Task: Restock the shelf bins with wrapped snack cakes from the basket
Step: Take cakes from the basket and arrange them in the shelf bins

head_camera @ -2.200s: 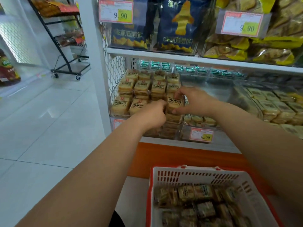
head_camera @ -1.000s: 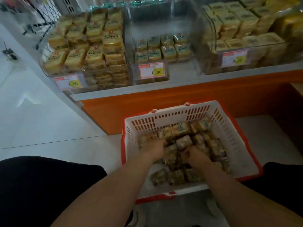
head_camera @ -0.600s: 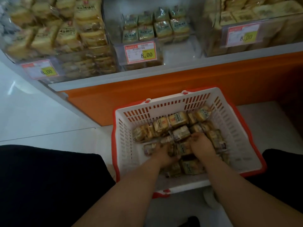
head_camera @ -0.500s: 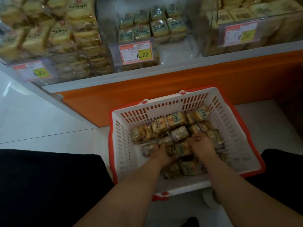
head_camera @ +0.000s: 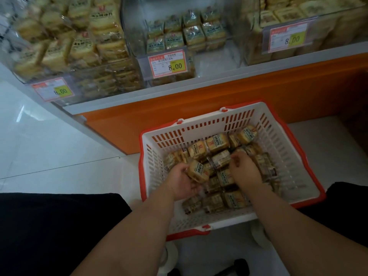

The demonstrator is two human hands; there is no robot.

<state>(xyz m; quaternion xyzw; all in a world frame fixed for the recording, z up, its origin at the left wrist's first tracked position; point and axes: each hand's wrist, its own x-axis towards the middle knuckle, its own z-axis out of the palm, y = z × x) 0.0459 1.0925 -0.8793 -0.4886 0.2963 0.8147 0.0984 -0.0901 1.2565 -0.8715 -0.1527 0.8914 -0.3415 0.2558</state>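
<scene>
3 price tags on bin fronts, each reading 8.00: left (head_camera: 53,89), middle (head_camera: 168,63), right (head_camera: 288,38). Orange base panel (head_camera: 199,104) under the shelf. Pale tiled floor (head_camera: 39,140). Dark clothing (head_camera: 49,232) at bottom left.

The basket (head_camera: 284,156) in the lower middle of the frame looks like matt white slotted plastic with a glossy red plastic rim, and the snack cakes (head_camera: 217,143) in it sit in clear, shiny film wrappers with printed labels. Across the top, the shelf bins (head_camera: 131,42) are transparent glossy plastic carrying paper-like price tags (head_camera: 168,63) in clear holders. The floor (head_camera: 49,148) at left is smooth, reflective pale tile, and the shelf base (head_camera: 199,98) is smooth orange.
</scene>
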